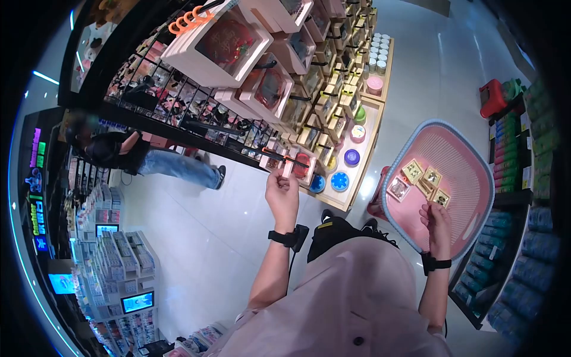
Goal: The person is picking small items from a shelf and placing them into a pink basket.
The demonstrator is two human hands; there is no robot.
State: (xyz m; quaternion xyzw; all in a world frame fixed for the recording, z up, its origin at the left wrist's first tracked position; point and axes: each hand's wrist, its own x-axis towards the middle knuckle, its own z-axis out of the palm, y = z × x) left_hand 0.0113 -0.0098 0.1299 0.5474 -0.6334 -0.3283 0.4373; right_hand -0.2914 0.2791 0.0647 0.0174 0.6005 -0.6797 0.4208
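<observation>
Between the pinched fingers of the left hand (282,193), a narrow pale block (288,169) points away from the wrist. Well rightward, the curled fingers of the right hand (439,229), grip unclear, are nearest the cream square framed boxes (412,171) in a pink plastic basket (464,156).

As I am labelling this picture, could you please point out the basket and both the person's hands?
Basket (466,169): head view, on its bare inner wall.
Left hand (282,195): head view, on the hand's middle.
Right hand (438,224): head view, on the hand's middle.
</observation>
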